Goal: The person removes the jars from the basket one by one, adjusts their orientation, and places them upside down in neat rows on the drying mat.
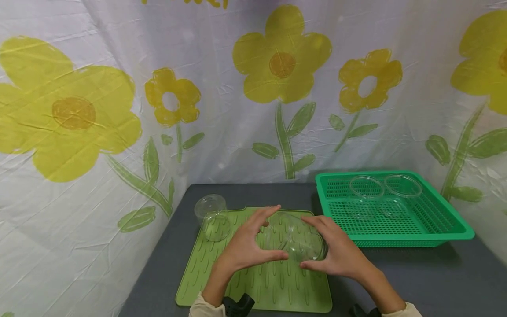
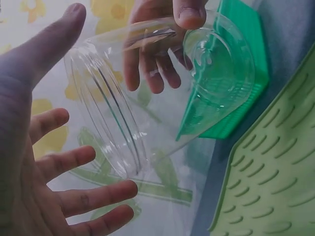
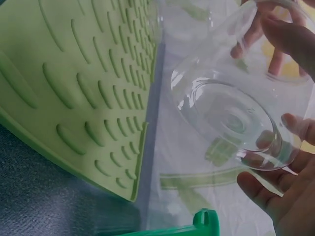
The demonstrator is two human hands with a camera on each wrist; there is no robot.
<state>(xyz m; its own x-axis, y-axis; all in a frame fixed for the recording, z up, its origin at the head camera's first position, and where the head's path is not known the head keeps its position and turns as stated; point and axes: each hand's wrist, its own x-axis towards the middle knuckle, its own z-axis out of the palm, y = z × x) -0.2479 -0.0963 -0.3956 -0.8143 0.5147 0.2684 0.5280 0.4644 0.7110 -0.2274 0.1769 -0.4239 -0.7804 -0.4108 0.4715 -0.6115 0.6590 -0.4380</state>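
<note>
A clear plastic cup is tipped on its side above the green drying mat. My right hand grips it near the base, thumb on one side and fingers on the other. At the cup's mouth, my left hand is spread, its thumb and fingers apart around the rim. Several rim lines lie close together on the cup in the left wrist view, like nested cups. Another clear cup stands at the mat's far left corner.
A green plastic basket stands at the right, with two clear cups in it. The dark grey table lies under mat and basket. A white curtain with printed yellow flowers hangs behind the table.
</note>
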